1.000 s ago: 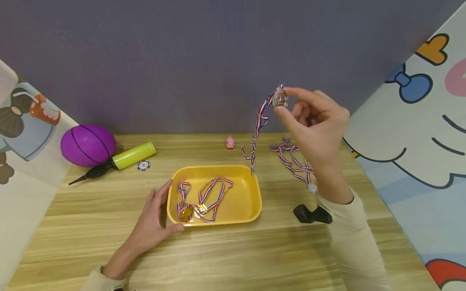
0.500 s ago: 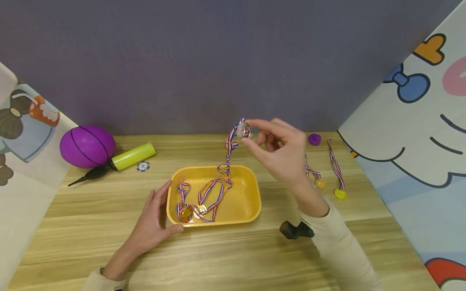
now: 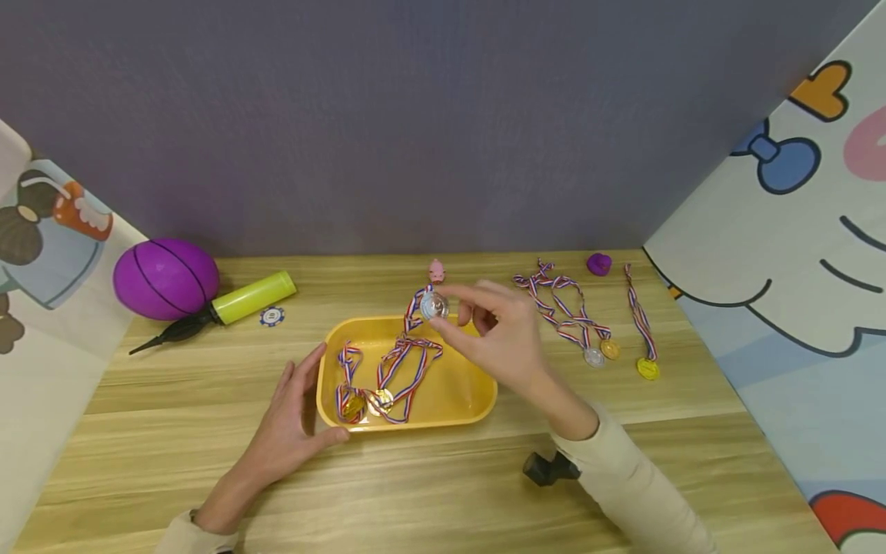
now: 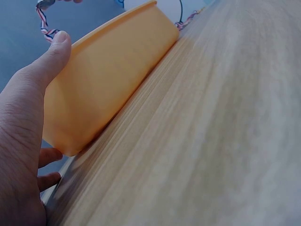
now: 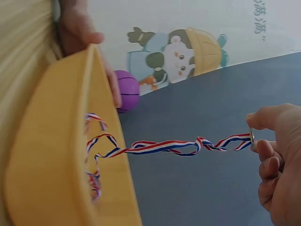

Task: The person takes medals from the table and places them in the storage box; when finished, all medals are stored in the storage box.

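My right hand (image 3: 501, 331) pinches a silver medal (image 3: 434, 305) between thumb and forefinger above the tray's back rim. Its red, white and blue ribbon (image 5: 164, 146) hangs twisted into the yellow plastic tray (image 3: 415, 425), as the right wrist view shows. At the tray's left end is my left hand (image 3: 287, 423), thumb at the near corner and fingers along the far side, holding it. Inside the tray's left half lie a gold medal (image 3: 354, 408) and a lighter gold one (image 3: 381, 402) with tangled ribbons. The left wrist view shows the thumb against the tray's outer wall (image 4: 103, 75).
To the right lie a silver medal (image 3: 594, 357), a bronze-gold medal (image 3: 609, 349) and a yellow-gold medal (image 3: 647, 369). Behind stand a pink pig figure (image 3: 436, 271) and a purple toy (image 3: 598, 264). A purple ball (image 3: 166, 278), green pump (image 3: 254, 298) and poker chip (image 3: 272, 316) are left.
My right hand has brought the silver medal left and down from the upper right, and its ribbon now trails into the tray. The left hand and tray have stayed put.
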`<state>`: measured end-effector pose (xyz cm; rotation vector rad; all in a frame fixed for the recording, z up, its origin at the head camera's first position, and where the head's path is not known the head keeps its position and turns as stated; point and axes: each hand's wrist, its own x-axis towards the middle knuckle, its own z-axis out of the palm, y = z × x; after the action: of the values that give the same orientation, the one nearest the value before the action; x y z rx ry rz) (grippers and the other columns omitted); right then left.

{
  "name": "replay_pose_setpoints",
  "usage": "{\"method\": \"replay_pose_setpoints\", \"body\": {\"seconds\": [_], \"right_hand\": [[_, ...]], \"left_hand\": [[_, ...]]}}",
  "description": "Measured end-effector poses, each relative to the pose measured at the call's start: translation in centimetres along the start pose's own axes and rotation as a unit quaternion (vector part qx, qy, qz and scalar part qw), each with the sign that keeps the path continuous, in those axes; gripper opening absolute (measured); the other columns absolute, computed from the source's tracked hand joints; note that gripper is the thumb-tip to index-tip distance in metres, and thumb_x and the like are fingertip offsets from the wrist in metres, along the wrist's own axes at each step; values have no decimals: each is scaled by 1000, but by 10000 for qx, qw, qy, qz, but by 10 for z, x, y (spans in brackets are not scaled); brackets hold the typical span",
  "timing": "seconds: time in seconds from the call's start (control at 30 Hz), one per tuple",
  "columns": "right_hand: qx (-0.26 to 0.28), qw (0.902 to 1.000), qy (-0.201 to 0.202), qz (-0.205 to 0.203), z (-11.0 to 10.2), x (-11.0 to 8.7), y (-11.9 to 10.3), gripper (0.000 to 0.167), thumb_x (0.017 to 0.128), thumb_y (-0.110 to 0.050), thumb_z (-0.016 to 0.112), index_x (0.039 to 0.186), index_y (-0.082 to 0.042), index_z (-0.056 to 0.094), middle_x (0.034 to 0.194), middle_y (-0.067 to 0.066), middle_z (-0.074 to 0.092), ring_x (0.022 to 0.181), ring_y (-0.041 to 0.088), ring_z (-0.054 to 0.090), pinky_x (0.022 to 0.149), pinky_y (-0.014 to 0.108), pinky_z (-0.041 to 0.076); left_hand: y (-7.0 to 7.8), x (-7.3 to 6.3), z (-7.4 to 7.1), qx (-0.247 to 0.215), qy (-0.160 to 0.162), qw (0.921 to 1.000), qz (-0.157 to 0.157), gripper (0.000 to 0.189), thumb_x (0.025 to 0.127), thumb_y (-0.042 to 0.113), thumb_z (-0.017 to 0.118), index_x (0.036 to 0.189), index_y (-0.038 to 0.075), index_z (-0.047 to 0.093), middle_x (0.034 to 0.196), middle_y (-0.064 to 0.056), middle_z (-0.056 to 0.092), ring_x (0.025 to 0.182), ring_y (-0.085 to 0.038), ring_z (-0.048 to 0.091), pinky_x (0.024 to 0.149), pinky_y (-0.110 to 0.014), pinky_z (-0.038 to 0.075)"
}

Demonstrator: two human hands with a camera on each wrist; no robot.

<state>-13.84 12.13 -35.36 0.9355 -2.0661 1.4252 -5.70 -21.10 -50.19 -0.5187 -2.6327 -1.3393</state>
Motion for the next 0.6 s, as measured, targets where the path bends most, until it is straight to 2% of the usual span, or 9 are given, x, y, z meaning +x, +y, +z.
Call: {"method": "replay_pose_setpoints", "body": {"seconds": [0.3, 0.6], "right_hand": [[-86, 9992, -295, 241, 15, -20, 7, 32, 79, -1, 97, 110, -1, 86, 72, 2, 62, 57, 10, 43, 50, 19, 33], [-460, 9955, -639, 521, 27, -36, 14, 30, 80, -7, 99, 108, -3, 88, 72, -3, 63, 60, 6, 46, 51, 17, 37]], "left_hand": [[0, 0, 0, -18, 6, 10000, -12, 129, 82, 60, 93, 179, 23, 17, 165, -25, 53, 153, -51, 47, 139, -57, -1], [1, 0, -1, -14, 13, 10000, 15, 129, 83, 63, 92, 179, 23, 17, 165, -25, 54, 152, -50, 49, 139, -58, -1]]}}
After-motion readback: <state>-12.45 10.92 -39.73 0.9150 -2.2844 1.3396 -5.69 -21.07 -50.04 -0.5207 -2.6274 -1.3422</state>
